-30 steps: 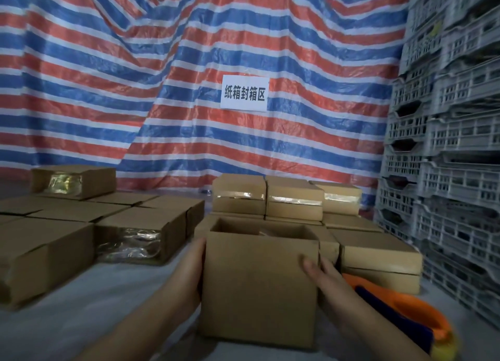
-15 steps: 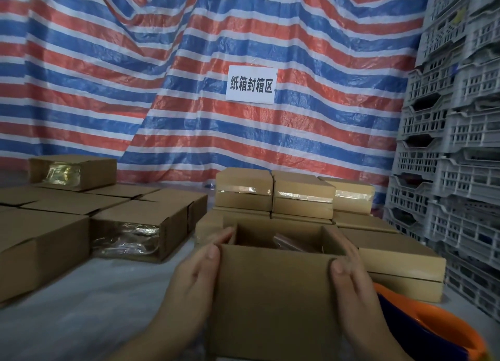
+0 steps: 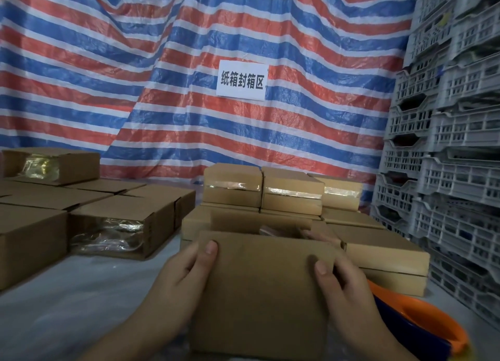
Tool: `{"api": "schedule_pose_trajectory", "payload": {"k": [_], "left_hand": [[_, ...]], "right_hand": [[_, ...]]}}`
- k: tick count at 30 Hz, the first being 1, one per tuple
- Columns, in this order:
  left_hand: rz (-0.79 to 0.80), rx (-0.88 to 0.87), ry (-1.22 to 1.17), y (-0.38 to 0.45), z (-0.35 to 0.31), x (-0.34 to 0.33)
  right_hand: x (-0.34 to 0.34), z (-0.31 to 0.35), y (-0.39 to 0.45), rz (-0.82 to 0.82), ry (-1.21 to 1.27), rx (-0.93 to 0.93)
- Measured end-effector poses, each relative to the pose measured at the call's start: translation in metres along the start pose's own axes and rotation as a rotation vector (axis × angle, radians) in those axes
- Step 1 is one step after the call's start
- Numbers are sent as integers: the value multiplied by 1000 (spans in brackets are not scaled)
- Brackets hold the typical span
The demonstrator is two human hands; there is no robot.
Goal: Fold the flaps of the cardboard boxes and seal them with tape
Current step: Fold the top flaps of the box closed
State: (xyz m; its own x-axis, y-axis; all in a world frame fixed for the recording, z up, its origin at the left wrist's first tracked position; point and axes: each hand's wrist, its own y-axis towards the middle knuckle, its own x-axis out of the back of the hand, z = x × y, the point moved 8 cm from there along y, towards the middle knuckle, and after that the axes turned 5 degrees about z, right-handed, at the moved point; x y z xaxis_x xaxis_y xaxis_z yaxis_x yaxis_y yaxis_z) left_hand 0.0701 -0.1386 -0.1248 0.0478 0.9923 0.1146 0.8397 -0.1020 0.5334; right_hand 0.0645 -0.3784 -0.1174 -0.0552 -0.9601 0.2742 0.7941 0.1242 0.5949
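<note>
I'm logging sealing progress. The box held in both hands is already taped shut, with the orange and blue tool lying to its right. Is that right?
Not quite. The head view shows the box still open at the top, with no tape on it; the left hand and right hand grip its sides. The taped boxes are the ones stacked behind. The orange and blue tool does lie to its right.

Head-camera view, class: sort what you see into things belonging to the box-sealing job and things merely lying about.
Job:
- open brown cardboard box, gripped by the left hand and right hand
- orange and blue tape dispenser
- taped brown cardboard boxes

Lying about:
- stacked grey plastic crates
- red, white and blue striped tarpaulin
- white paper sign
</note>
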Motion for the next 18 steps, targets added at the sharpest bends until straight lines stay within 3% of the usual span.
{"api": "schedule_pose_trajectory", "payload": {"k": [5, 18], "left_hand": [[-15, 0, -24, -1, -4, 2], [-141, -38, 74, 8, -16, 6]], "right_hand": [[-10, 4, 2, 105, 22, -51], [-5, 13, 11, 128, 8, -138]]}}
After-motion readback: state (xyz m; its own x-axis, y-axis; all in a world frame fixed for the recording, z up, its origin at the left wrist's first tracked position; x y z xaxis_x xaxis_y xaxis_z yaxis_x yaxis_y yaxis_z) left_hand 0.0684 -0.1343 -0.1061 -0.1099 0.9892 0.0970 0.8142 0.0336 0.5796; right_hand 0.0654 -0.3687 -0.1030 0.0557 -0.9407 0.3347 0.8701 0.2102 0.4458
